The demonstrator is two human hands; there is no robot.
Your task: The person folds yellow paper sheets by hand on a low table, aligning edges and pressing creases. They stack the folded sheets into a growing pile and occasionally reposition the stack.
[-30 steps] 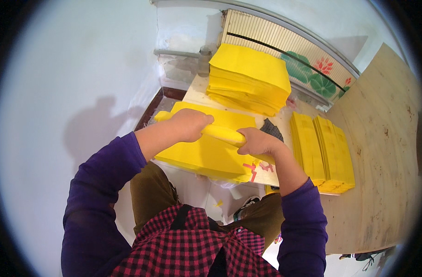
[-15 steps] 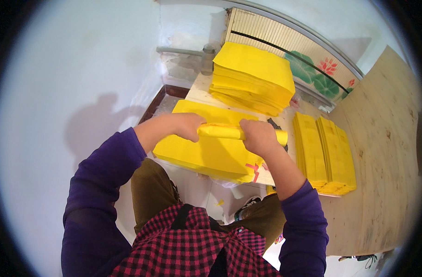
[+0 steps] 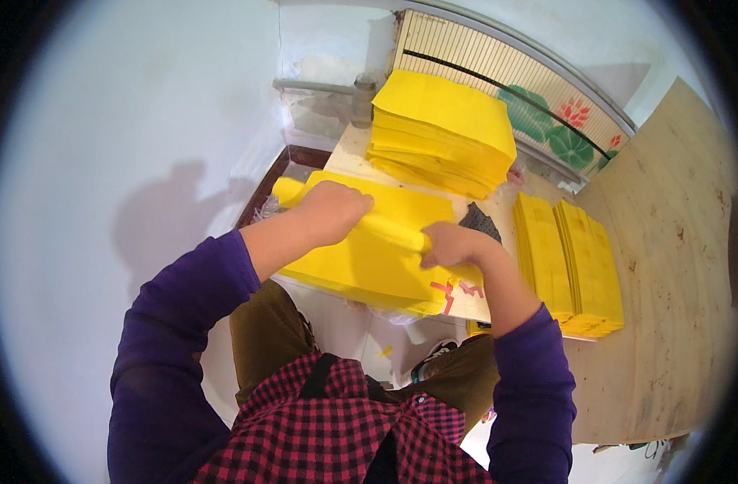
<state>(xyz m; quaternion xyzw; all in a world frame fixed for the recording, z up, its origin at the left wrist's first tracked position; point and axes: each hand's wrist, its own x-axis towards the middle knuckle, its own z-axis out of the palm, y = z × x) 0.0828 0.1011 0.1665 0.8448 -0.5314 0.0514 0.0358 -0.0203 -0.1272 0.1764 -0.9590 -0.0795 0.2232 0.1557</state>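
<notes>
A yellow fabric piece (image 3: 393, 230), bunched into a long narrow roll, is stretched slantwise between my two hands. My left hand (image 3: 335, 211) is closed over its left part, and one end sticks out past that hand toward the wall. My right hand (image 3: 451, 244) is closed on the other end, its fingertips partly hidden. Right under the roll lies a flat stack of yellow fabric pieces (image 3: 345, 270) on a pale wooden table (image 3: 474, 305). The roll hides part of this stack.
A taller yellow stack (image 3: 443, 101) stands behind. To the right are upright yellow bundles (image 3: 540, 258) beside a large wooden board (image 3: 651, 282). A dark grey textured piece (image 3: 480, 221) and red tape (image 3: 447, 297) are near my right hand. A transparent bottle (image 3: 363, 101) stands by the left wall.
The roll has slid or tilted toward the upper left, its left end now protruding past my left hand. My left hand has turned over it; the right end no longer sticks out past my right hand.
</notes>
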